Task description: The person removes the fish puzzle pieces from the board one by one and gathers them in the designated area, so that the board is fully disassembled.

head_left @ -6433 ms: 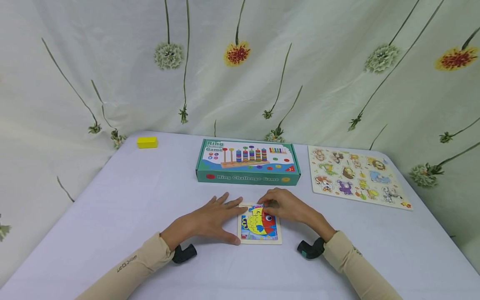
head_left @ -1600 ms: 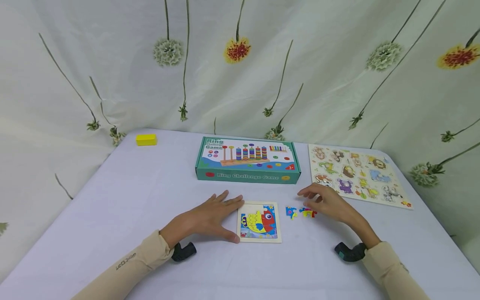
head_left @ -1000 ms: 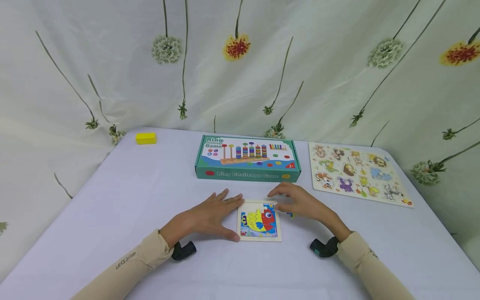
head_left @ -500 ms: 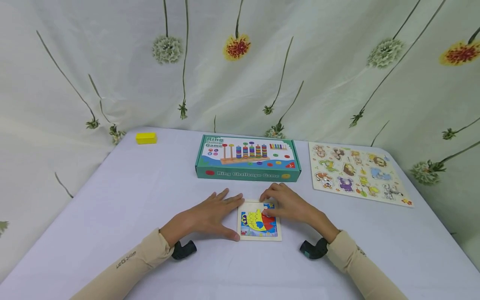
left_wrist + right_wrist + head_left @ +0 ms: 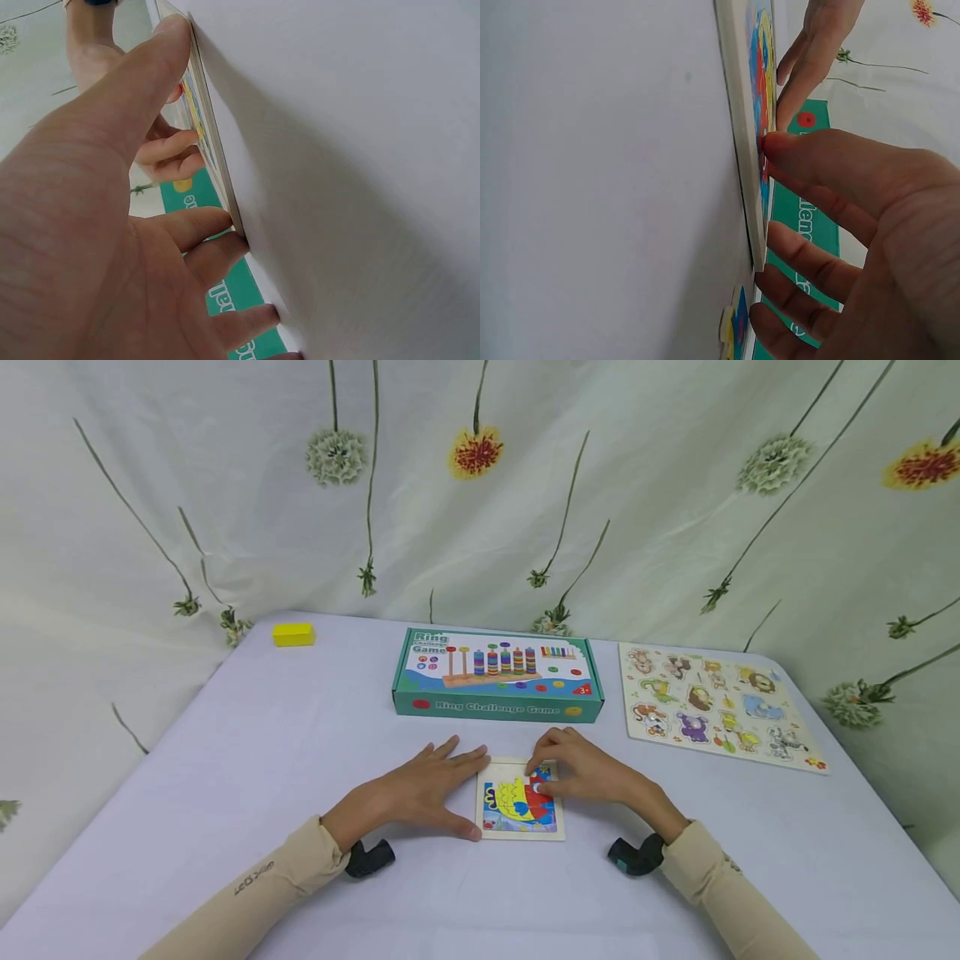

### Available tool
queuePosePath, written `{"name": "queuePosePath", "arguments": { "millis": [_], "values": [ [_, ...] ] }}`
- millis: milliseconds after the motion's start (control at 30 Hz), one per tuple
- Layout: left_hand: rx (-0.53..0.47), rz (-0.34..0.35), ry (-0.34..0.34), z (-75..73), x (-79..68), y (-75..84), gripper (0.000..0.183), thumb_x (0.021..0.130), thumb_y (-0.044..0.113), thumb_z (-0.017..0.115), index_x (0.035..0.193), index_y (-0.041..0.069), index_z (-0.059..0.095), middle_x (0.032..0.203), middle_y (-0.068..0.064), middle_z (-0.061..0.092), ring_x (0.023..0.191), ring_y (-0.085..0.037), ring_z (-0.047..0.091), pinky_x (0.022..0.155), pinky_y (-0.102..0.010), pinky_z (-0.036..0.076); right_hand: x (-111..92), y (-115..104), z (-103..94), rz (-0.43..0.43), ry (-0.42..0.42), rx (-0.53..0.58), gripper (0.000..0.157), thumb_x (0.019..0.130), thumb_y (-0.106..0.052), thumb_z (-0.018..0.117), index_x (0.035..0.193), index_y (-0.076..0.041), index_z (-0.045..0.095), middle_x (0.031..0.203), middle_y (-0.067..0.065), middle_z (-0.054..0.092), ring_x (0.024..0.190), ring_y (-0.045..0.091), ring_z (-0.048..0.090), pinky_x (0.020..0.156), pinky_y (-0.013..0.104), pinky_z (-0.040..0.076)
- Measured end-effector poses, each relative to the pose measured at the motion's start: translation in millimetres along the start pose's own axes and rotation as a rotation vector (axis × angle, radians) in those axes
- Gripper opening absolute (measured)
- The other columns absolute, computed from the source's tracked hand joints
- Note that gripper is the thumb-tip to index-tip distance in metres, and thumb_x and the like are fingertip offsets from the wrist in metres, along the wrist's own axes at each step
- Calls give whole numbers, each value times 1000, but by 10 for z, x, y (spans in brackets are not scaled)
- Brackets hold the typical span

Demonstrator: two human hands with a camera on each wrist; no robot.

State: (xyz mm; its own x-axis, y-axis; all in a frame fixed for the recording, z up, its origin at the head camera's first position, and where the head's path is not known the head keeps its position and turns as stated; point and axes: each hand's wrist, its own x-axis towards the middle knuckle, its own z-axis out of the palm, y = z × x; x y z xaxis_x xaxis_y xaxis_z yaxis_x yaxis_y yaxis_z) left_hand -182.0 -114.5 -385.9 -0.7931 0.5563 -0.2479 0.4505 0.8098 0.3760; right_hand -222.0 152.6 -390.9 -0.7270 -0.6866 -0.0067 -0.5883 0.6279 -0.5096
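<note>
A small wooden jigsaw puzzle [image 5: 521, 837] with a yellow and red fish lies in its frame on the table. The upper left of its tray is bare. My left hand [image 5: 422, 789] lies spread along the frame's left side, thumb at the near corner and fingertips at the far one. With thumb and index finger, my right hand [image 5: 588, 768] pinches at the red puzzle piece [image 5: 535, 781] by the fish's eye, which they partly cover. A loose blue and yellow puzzle piece [image 5: 739, 322] shows beside the frame in the right wrist view; the hand hides it in the head view.
Behind the puzzle stands a green Ring Challenge Game box [image 5: 498, 677]. An animal peg puzzle board [image 5: 720, 708] lies at the far right. A yellow block [image 5: 293, 635] sits at the back left, and a flowered cloth [image 5: 660, 527] hangs behind the table.
Pieces from the puzzle's upper left have come out onto the table at the right. My right hand went from those loose pieces back to the fish's head. The left hand has stayed put.
</note>
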Motion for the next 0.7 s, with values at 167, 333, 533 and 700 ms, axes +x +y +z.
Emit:
{"name": "queuePosePath", "arguments": {
  "millis": [167, 333, 533, 700],
  "values": [
    [0, 0, 5, -3, 1, 12, 100, 70, 62, 74, 151, 23, 31, 158, 6, 25, 148, -31, 6, 117, -56, 8, -10, 0, -24, -2, -19, 21, 20, 83, -20, 74, 103, -24, 73, 111, -3, 57, 110, 19, 46, 93, 40, 45],
    [3, -3, 5, 1, -2, 15, 100, 70, 62, 74, 151, 23, 31, 158, 7, 25, 148, -31, 6, 117, -56, 8, -20, 0, -34, -10, -25, 29, 22, 82, -14, 73, 102, -22, 73, 112, -1, 57, 109, 21, 47, 92, 41, 45],
    [8, -6, 9, 9, 1, 10, 100, 70, 62, 74, 151, 24, 31, 158, 7, 25, 148, -30, 6, 117, -56, 8, -31, 10, -40, -20, -35, 37, 27, 80, -9, 71, 103, -23, 72, 113, 0, 57, 110, 22, 46, 93, 42, 45],
    [6, -2, 12, 13, 6, 4, 100, 70, 62, 74, 151, 23, 31, 158, 7, 25, 148, -31, 7, 117, -56, 9, -43, 3, -44, -22, -49, 50, 30, 79, -7, 70, 105, -22, 71, 117, 3, 56, 113, 24, 45, 94, 44, 45]
  ]
}}
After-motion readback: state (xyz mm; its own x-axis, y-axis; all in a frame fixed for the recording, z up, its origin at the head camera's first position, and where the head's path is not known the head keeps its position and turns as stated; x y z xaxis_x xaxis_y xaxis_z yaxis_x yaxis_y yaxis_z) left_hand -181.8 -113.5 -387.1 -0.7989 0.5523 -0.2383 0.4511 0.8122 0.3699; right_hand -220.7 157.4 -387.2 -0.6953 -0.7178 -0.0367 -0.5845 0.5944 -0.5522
